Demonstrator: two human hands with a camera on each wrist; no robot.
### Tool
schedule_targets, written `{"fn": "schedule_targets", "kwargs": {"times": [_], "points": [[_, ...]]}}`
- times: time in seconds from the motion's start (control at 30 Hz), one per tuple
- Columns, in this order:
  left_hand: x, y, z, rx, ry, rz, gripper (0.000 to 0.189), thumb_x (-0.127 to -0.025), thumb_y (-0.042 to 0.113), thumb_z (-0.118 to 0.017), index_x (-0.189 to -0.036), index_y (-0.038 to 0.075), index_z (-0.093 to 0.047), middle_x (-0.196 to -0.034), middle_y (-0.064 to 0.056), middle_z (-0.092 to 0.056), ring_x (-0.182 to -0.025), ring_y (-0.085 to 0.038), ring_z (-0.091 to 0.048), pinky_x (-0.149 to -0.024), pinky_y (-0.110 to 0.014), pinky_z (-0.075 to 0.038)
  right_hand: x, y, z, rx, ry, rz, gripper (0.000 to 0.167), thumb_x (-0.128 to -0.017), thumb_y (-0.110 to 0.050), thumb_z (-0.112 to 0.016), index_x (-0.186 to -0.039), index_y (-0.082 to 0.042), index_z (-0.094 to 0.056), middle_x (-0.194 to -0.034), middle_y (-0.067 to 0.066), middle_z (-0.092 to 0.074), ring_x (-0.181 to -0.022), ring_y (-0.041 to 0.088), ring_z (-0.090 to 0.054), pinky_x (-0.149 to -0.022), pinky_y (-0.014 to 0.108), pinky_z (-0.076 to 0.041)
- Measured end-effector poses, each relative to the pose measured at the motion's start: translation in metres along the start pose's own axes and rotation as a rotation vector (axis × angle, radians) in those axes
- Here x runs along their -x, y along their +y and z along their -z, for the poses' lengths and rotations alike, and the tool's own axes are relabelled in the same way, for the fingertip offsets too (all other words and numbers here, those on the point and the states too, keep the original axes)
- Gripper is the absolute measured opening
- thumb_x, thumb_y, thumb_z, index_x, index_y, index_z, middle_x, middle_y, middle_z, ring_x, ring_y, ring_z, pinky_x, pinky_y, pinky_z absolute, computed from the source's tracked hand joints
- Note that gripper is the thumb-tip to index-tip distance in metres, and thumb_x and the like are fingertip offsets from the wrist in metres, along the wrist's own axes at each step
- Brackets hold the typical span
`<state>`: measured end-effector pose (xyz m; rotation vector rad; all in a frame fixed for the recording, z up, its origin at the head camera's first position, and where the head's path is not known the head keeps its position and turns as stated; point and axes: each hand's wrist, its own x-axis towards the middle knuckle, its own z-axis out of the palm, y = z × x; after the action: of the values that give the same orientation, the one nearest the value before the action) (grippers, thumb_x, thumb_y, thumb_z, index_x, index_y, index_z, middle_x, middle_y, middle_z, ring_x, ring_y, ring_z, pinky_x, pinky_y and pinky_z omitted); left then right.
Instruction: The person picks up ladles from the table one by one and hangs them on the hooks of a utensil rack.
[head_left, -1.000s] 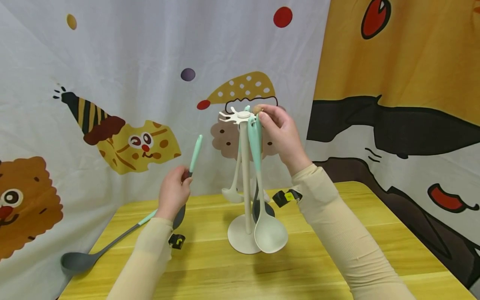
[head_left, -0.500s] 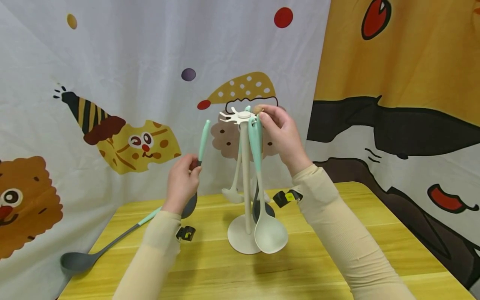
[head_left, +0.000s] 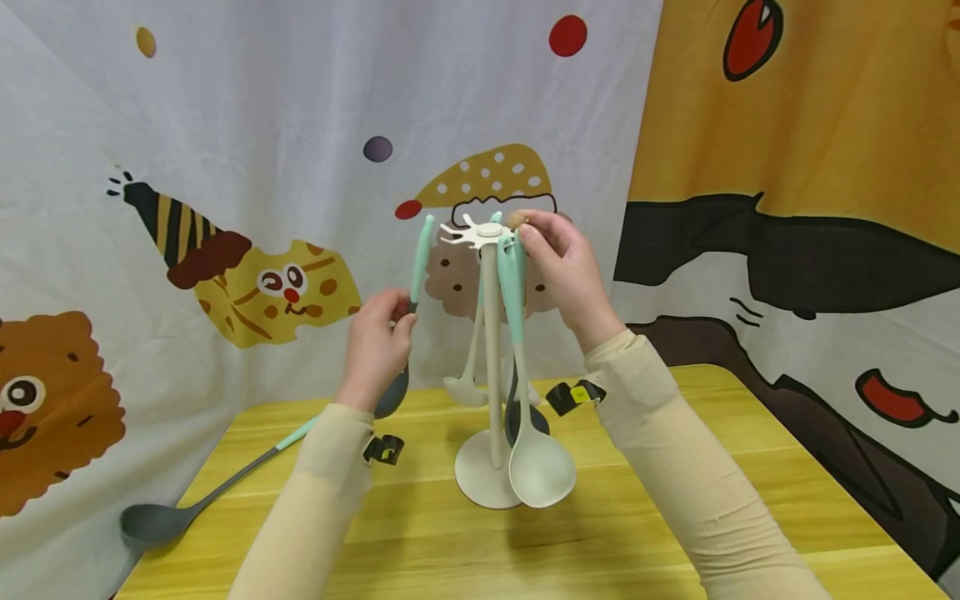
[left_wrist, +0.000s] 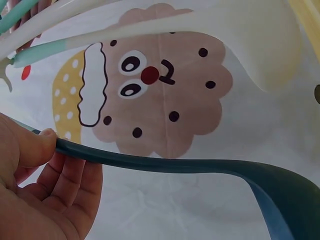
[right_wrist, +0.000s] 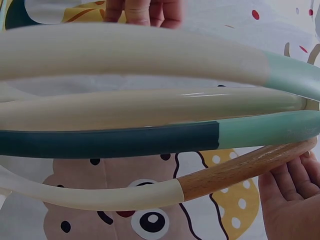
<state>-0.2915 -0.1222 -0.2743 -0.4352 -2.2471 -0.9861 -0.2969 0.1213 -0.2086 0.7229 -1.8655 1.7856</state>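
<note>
My left hand (head_left: pixel 377 346) pinches the neck of a dark grey spoon (head_left: pixel 393 393) with a mint handle, held upright left of the cream utensil rack (head_left: pixel 491 350). The hand partly hides its bowl. At the rack's hooked top, my right hand (head_left: pixel 566 271) pinches the end of a wooden-handled utensil (right_wrist: pixel 245 170), whose head is mostly hidden in the head view. Hanging just in front is a cream ladle (head_left: pixel 542 471) with a mint handle. Behind it hangs a dark grey utensil (head_left: pixel 513 421), and a smaller cream ladle (head_left: pixel 465 390) hangs at the back left.
A dark grey ladle (head_left: pixel 159 525) with a mint handle lies at the left edge of the wooden table (head_left: pixel 637 533). The rack's round base (head_left: pixel 480 483) stands mid-table. Bare hooks (head_left: pixel 454 235) point left. A printed curtain (head_left: pixel 300 125) hangs behind.
My left hand has risen and moved right, bringing the dark grey spoon closer to the rack's left hooks. The right hand stays at the rack top.
</note>
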Motion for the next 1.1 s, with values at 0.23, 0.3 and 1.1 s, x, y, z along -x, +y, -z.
{"fn": "schedule_targets", "kwargs": {"times": [0.23, 0.3, 1.1], "points": [[-0.003, 0.007, -0.004, 0.020, -0.024, 0.005, 0.007, -0.095, 0.000, -0.062, -0.102, 0.000, -0.063, -0.096, -0.016, -0.061, -0.093, -0.032, -0.060, -0.079, -0.048, -0.052, 0.000, -0.001, 0.000, 0.002, 0.004, 0.001, 0.036, -0.102, -0.015, -0.053, -0.133, 0.004, -0.055, -0.121, 0.012, -0.059, -0.106, 0.015, -0.055, -0.101, 0.042, -0.042], [-0.003, 0.008, -0.006, 0.027, -0.033, 0.006, 0.008, -0.095, 0.000, -0.062, -0.103, 0.000, -0.063, -0.098, -0.016, -0.062, -0.094, -0.032, -0.061, -0.080, -0.048, -0.053, 0.000, -0.001, 0.000, 0.001, 0.006, 0.002, 0.036, -0.102, -0.014, -0.053, -0.133, 0.004, -0.055, -0.121, 0.013, -0.059, -0.105, 0.015, -0.056, -0.101, 0.043, -0.042], [0.006, 0.014, -0.019, 0.078, -0.063, -0.031, 0.010, -0.093, -0.003, -0.064, -0.102, 0.000, -0.063, -0.098, -0.015, -0.063, -0.091, -0.030, -0.064, -0.079, -0.044, -0.056, 0.001, -0.002, -0.001, 0.005, 0.008, 0.002, 0.036, -0.102, -0.014, -0.053, -0.133, 0.005, -0.055, -0.123, 0.013, -0.059, -0.106, 0.015, -0.056, -0.097, 0.033, -0.044]]}}
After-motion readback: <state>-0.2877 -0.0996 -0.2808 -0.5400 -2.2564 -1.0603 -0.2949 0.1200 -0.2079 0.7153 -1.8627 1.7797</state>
